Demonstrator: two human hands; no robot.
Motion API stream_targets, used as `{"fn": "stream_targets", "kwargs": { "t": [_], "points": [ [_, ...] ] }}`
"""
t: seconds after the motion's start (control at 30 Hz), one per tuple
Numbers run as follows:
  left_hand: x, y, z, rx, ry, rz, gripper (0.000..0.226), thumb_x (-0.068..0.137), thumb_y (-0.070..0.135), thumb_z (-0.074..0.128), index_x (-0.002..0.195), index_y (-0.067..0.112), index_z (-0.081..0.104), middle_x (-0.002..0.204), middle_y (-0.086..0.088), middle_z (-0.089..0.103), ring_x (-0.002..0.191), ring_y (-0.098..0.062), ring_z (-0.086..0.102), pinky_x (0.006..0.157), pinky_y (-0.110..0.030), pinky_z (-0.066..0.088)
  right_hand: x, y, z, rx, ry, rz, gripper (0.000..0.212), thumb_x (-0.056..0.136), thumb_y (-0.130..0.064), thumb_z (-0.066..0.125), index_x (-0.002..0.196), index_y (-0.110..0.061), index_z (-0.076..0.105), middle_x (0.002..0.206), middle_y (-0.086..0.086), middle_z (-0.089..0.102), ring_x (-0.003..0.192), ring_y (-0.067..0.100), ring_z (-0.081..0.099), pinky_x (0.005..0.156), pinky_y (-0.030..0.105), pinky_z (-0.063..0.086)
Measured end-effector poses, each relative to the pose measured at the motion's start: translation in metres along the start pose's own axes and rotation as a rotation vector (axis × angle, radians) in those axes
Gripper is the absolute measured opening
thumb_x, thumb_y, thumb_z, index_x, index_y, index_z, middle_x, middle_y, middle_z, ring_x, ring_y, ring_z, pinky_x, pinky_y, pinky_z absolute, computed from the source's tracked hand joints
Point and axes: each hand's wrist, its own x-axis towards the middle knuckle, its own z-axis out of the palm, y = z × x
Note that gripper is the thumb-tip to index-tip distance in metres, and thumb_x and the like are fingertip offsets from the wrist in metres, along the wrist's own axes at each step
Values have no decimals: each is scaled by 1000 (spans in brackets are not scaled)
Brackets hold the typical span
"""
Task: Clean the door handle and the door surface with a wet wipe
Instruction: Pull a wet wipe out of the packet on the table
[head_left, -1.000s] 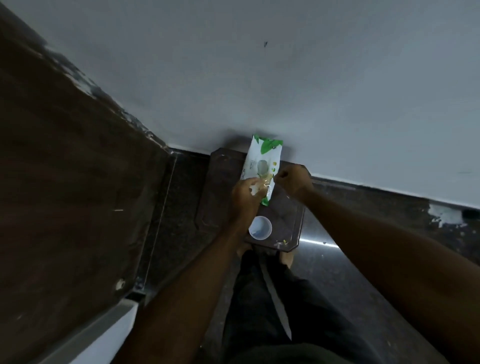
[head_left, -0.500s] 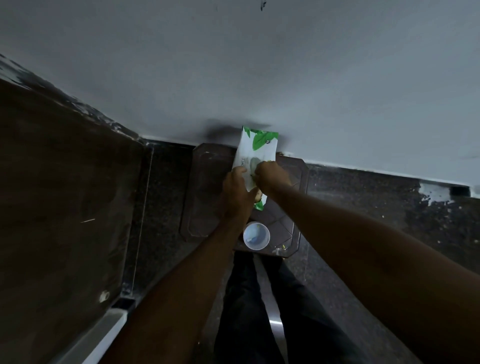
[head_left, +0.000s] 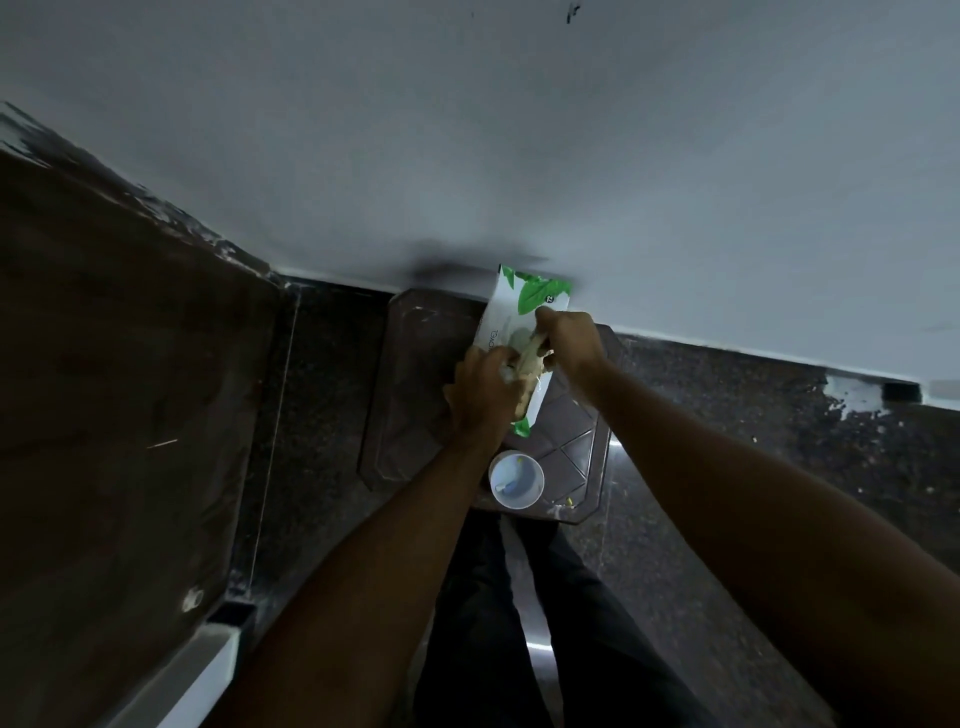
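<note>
your left hand (head_left: 480, 387) pins the white-and-green plastic wipe pack (head_left: 519, 322) on the dark brown stool (head_left: 415, 395), behind the white cup (head_left: 517, 479). your right hand (head_left: 569, 338) pinches the pale wipe (head_left: 530, 356) at its opening; draw it out slowly.

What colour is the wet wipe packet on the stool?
White with green leaf print, seen in the head view: the wet wipe packet.
</note>
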Motion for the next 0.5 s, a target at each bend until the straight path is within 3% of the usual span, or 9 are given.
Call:
{"fn": "stream_targets", "kwargs": {
  "t": [0.13, 0.33, 0.5],
  "points": [
    [7, 3, 0, -3, -13, -8, 30, 82, 36, 71, 111, 32, 68, 119, -6, 54, 114, -32, 54, 93, -52, 48, -7, -15, -7, 191, -1, 9, 28, 89, -12, 48, 63, -4, 56, 76, 25, 69, 44, 25, 56, 49, 29, 45],
    [7, 8, 1, 63, -12, 23, 31, 79, 31, 73, 110, 28, 66, 119, -7, 53, 113, -32, 54, 95, -49, 43, -16, -28, -13, 361, 79, -93, 19, 82, -3, 45, 66, -9, 51, 50, 7, 55, 41, 18, 43, 43, 23, 35],
    [5, 8, -2, 124, 25, 55, 29, 80, 30, 71, 108, 25, 67, 120, -8, 54, 114, -32, 54, 94, -44, 41, -27, -49, -12, 609, 84, 12, 22, 81, -1, 48, 61, -9, 46, 47, 4, 44, 48, 20, 41, 54, 29, 34]
  ]
}}
